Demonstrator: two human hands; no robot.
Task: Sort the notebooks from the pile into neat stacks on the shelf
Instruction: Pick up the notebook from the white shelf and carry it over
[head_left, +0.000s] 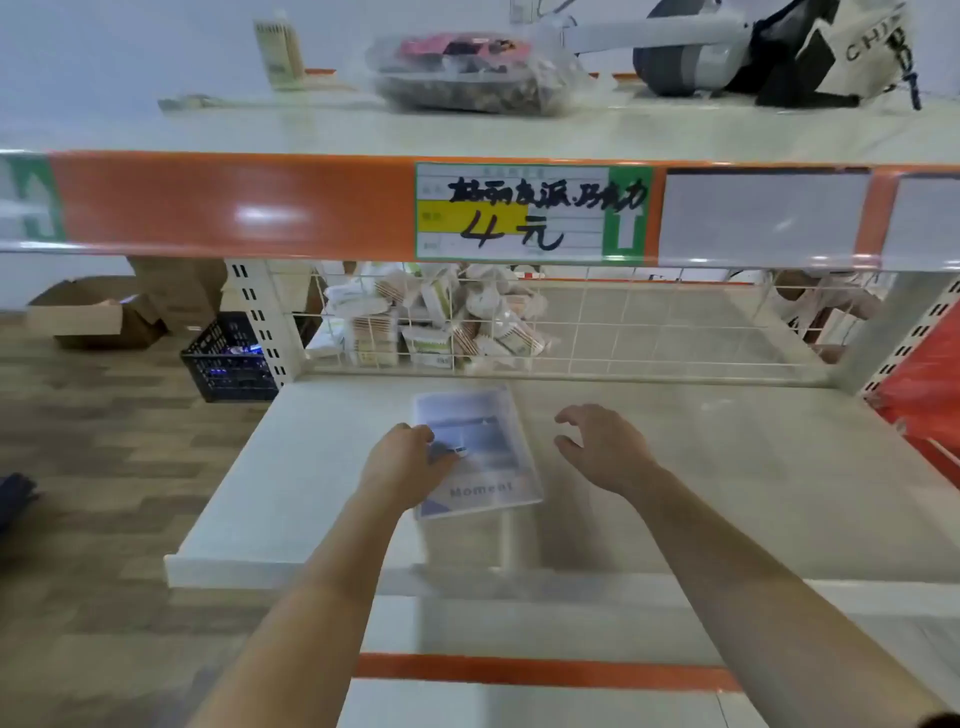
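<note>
The notebook, pale blue with "Moment" on its cover, is over the lower shelf, about midway between its back and front edges and nearer its left edge. It is skewed to all of them. I cannot tell whether it lies flat. Your left hand holds it at its left side, fingers curled onto the cover. Your right hand hovers just beside its right side, fingers spread and loosely bent, touching nothing.

Let go now and you likely set a crooked base, and any stack built on it would probably lean. A glossy-looking cover held at one side may also swivel or slip, so bring the right hand in. Push too far back and it could jam against the wire grid.

Behind that grid lies a heap of small white packets. On the floor by the shelf's back left corner stands a black crate with unclear contents, and beyond it an open cardboard box whose inside is hidden. On the upper shelf a clear plastic bag holds dark and pink items
</note>
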